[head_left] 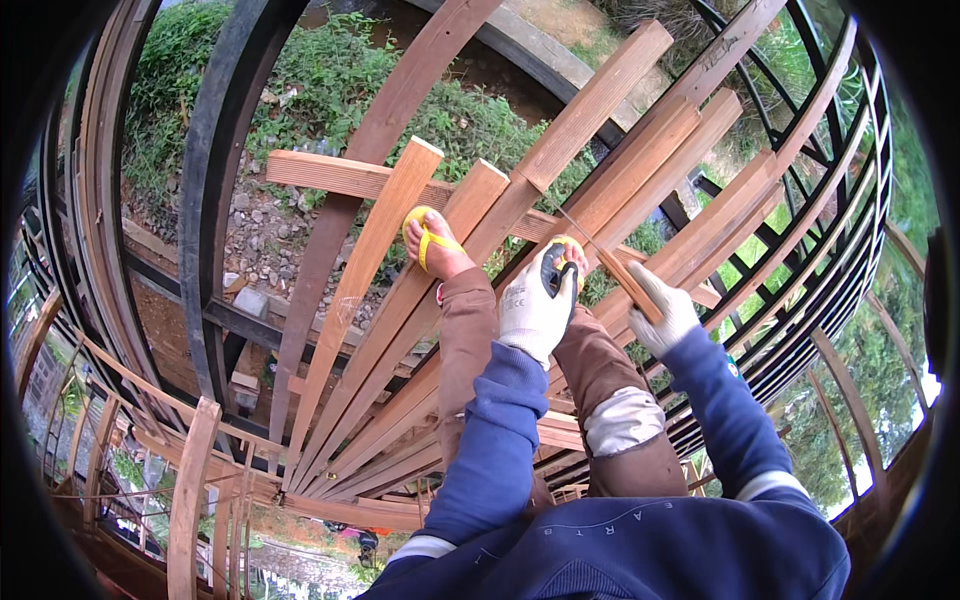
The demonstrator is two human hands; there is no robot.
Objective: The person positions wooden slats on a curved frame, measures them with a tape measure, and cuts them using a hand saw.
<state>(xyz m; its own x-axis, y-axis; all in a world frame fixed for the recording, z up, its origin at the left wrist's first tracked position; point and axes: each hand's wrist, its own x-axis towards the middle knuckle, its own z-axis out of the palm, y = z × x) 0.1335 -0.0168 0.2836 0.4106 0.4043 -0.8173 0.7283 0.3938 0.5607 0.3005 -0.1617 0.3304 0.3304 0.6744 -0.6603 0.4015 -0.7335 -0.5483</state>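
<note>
My left hand (530, 315), in a white glove with black parts, is closed in front of my right foot (577, 256). A black and yellow shape shows at its fingers; I cannot make out what it is. My right hand (660, 312), in a white glove, grips a slim wooden piece (628, 283) slanting up to the left. A thin line runs on from its far end across the beams. Below my hands are long reddish-brown wooden beams (640, 200). My left foot (440, 250), in a yellow flip-flop, is set on them.
A cross batten (330, 172) passes by the beam ends. Dark metal beams (215, 200) frame wide gaps at left, and through them rubble (262, 235) and plants (345, 65) lie far below. Curved black rails (865, 200) with wooden strips run along the right. An upright post (190, 500) stands lower left.
</note>
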